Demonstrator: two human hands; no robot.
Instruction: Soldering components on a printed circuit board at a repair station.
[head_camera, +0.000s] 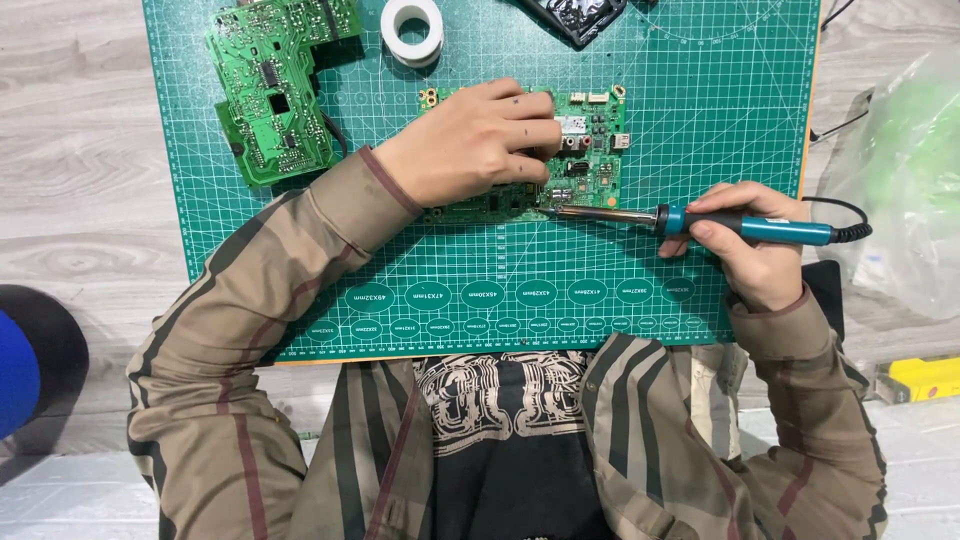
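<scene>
The circuit board (575, 160) lies flat near the middle of the green cutting mat (700, 110), and the person's left hand (470, 140) is pressed down over its left half, fingers curled together across the top so the board cannot slide. The right hand (755, 245) is closed round the blue handle of a soldering iron (700, 222), held like a pen, its thin metal tip resting at the board's lower edge, just right of the left hand; whether the tip actually touches a joint I cannot make out from here.

The board looks thin, stiff and light, the sort of thing that skates about on a smooth mat unless pinned. It seems best gripped by its bare edges or pressed on a flat, clear patch, since the connectors and small parts on its right side look easy to knock or bend. The iron wants holding only by the blue grip, well back from the metal shaft.

A second, larger green board (275, 90) sits apart at the mat's upper left, and a white roll of tape (412, 30) lies near the top edge between them.
</scene>
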